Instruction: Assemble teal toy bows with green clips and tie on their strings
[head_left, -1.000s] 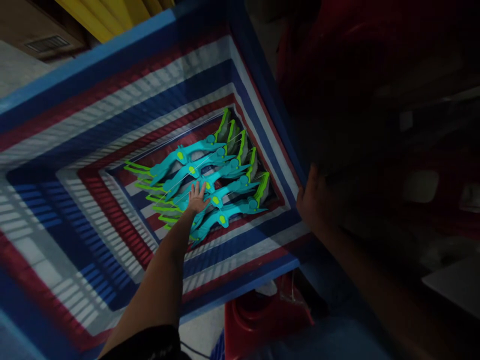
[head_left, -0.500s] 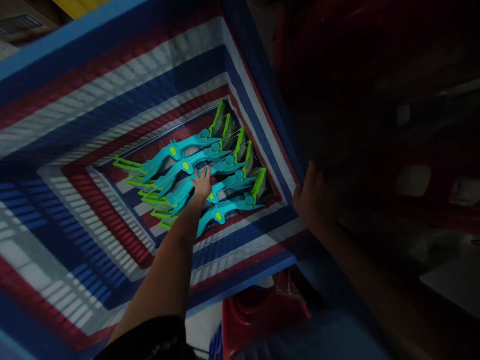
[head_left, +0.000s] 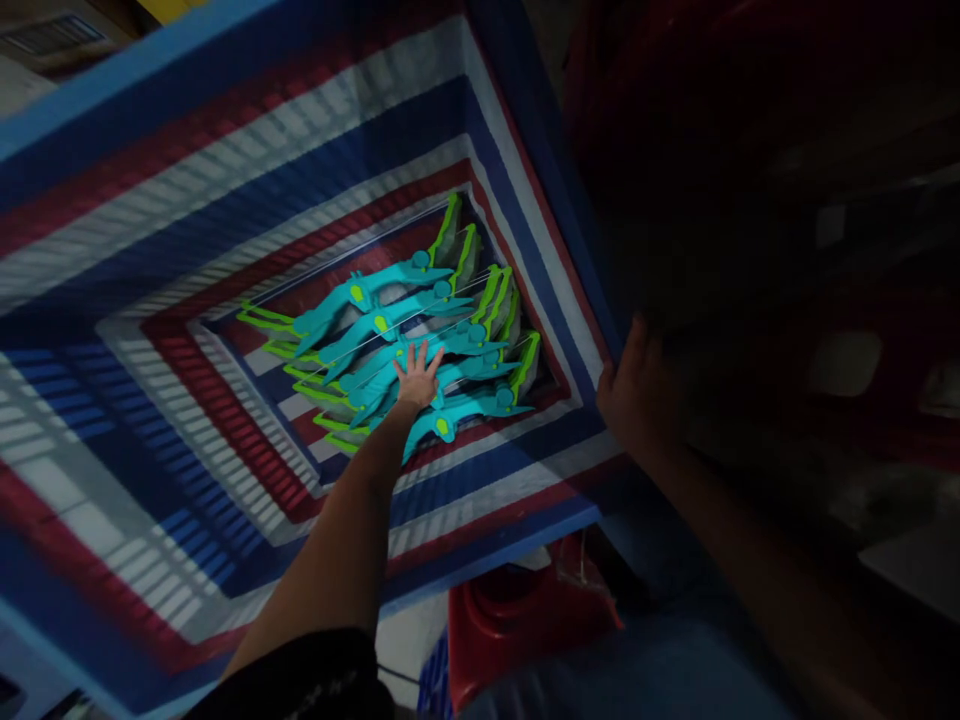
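Observation:
Several turquoise toy bows (head_left: 401,278) with lime-green limbs and thin strings lie side by side on the bottom of a deep crate. The crate (head_left: 510,530) has a blue rim and red, white and blue striped walls. My left hand (head_left: 418,378) reaches down inside it, fingers spread over the middle bows, seemingly touching them; it covers part of their grips. At the crate's right side, my right hand (head_left: 637,390) is wrapped over the blue rim. Its fingers are partly in shadow.
A red plastic stool or chair (head_left: 525,630) stands below the crate's near edge. Dark red plastic shapes (head_left: 885,370) fill the dim right side. At the upper left are a cardboard box (head_left: 56,32) and something yellow (head_left: 171,8).
My left hand's fingers have spread wider on the bows. Some middle bows have shifted, and their green tips at the right now sit closer together. My right hand stays on the rim.

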